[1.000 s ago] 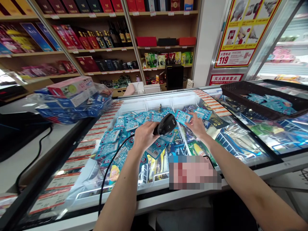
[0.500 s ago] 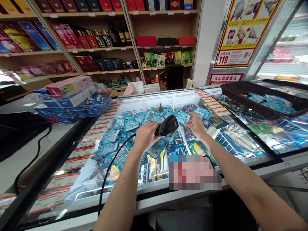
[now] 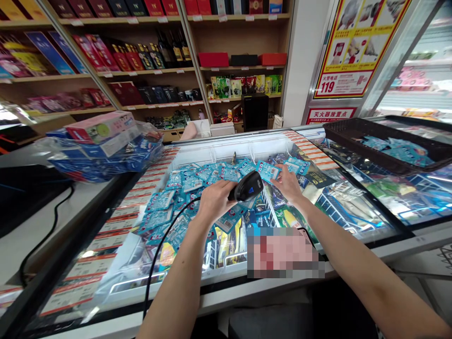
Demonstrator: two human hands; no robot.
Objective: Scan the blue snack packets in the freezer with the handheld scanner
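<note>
My left hand (image 3: 216, 201) is wrapped round the handle of a black barcode scanner (image 3: 249, 186), its head turned to the right and a cable trailing down to the front. My right hand (image 3: 287, 182) pinches the right edge of a blue packet (image 3: 267, 171) just beyond the scanner head. Another blue packet (image 3: 297, 165) lies right behind my right hand. Many similar blue packets (image 3: 193, 182) lie spread on the freezer's glass top, left of and behind the scanner.
A plastic-wrapped stack of blue boxes (image 3: 102, 146) sits at the left. At the right stands a brown tray (image 3: 388, 163) with blue packets. A blurred-out pink object (image 3: 286, 252) lies at the front edge. Stocked shelves (image 3: 151, 70) rise behind.
A small blue light now shows on the scanner head, which has tipped slightly. Both hands keep nearly the same places.
</note>
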